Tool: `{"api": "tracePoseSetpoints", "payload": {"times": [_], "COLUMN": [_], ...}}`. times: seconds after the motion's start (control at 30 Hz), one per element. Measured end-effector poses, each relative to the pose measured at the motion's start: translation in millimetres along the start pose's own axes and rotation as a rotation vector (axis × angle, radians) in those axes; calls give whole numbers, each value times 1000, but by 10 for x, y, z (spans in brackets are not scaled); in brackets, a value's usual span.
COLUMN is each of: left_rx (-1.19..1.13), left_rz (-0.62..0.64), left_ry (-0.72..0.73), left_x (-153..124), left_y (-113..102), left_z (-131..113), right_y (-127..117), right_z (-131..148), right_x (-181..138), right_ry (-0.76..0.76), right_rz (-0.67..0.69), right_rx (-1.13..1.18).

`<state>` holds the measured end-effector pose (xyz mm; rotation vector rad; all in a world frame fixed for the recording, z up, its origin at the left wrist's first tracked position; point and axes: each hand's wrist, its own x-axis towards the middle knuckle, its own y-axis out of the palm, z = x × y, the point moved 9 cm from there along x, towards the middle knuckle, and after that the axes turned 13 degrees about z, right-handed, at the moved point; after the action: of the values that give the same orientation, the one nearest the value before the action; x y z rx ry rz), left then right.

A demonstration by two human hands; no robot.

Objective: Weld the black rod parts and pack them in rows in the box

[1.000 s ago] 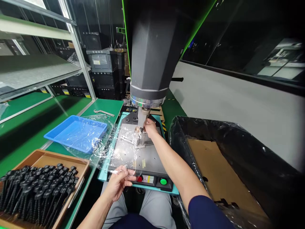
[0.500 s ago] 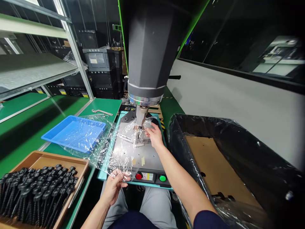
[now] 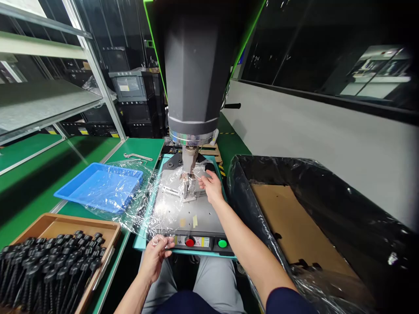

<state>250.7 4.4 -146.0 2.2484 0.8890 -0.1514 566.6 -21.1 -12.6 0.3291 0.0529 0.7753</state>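
Observation:
A clear plastic bag [image 3: 135, 205] stretches from the blue tray across to the press machine's metal plate [image 3: 203, 213]. My left hand [image 3: 157, 255] pinches its lower edge near the front of the machine. My right hand [image 3: 211, 186] is closed at the bag's far right edge, beside the metal tool head [image 3: 189, 159]. That part of the film lies around the small fixture [image 3: 189, 189] under the head; whether it touches the head I cannot tell. Below the plate, a red button [image 3: 189, 242] and a green button [image 3: 222, 243] face me.
Left on the green bench are a blue tray [image 3: 73, 185] partly under the bag, a wrench [image 3: 139, 156], and a brown tray [image 3: 49, 222] of black, knob-headed rods [image 3: 49, 277]. At right stands a large box lined with black plastic [image 3: 240, 183], cardboard [image 3: 297, 222] inside.
The view has shifted slightly. My right hand has eased a little back from the tool head with the bag edge, while my left hand keeps its pinch.

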Motion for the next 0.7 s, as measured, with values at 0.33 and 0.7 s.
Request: {"api": "tracePoseSetpoints", "payload": {"times": [0.33, 0.7], "left_rx": [63, 182], "left_rz": [-81, -70], "left_ry": [-21, -1], "left_x": [53, -42], "left_y": [-237, -248], "left_z": [120, 85], "right_y": [42, 129], "right_z": [128, 290], "right_x": [51, 593], "right_ry": [-14, 190], "right_rz": [6, -30], "right_rx": [-78, 44]}}
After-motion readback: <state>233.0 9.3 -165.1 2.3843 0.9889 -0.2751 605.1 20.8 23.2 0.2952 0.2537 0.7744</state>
